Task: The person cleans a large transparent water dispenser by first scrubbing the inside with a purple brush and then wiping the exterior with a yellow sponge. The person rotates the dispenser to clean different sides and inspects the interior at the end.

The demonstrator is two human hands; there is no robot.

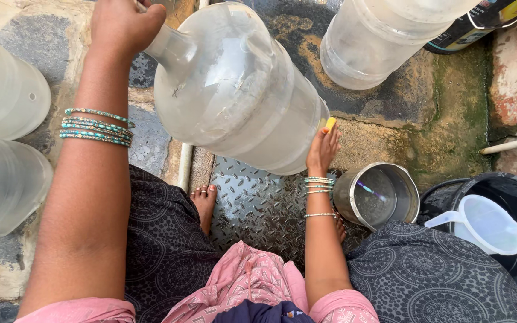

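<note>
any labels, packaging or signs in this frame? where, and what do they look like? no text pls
Printed label on a dark container, top right corner behind the second clear water jug: curved band, black with yellow and red patches, mostly cut off by the frame edge.
No signs or screens in view.
</note>
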